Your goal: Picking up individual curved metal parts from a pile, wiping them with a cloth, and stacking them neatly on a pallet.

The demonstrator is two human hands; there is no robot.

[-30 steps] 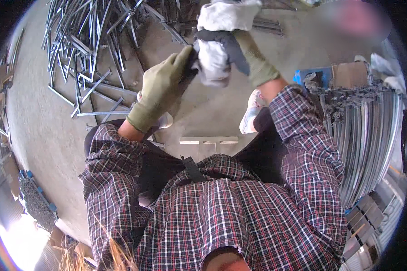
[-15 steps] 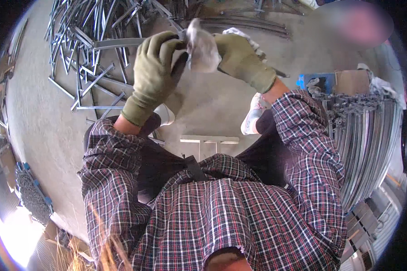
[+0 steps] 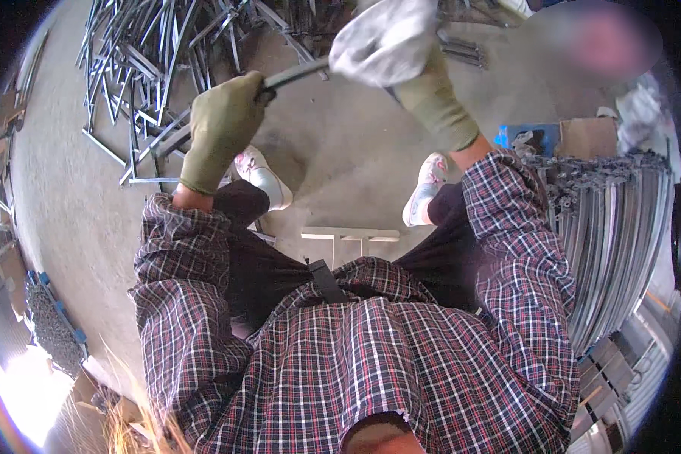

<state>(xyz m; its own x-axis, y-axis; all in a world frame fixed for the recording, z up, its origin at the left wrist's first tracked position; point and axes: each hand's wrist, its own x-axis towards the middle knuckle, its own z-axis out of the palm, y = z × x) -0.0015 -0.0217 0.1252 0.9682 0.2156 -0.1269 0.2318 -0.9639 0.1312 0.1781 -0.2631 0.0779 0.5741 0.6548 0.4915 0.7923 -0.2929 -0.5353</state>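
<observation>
**Bar gripped in the left glove, rag bunched over it in the right**

We look down on a wide concrete floor [image 3: 356,151], and it fills most of the view. Far left, a big scatter of metal bars [image 3: 151,68] lies across it, pieces crossing at all angles. On the right, a neat stack of strips [image 3: 620,250] runs toward us. Near the middle, between the two white shoes, we see a small pale stool [image 3: 348,236].

Now the hands, both in olive gloves. Our left hand [image 3: 223,129] is wrapped tight around a grey bar [image 3: 295,73], fingers closed right over it. The bar runs up and to the right from that fist, held clear of the floor, out in front of the knees. Our right hand [image 3: 431,98] is at the bar's far end, and a white rag [image 3: 390,38] is bunched over it there. The rag hides those fingers, so we cannot tell how that hand grips.
</observation>
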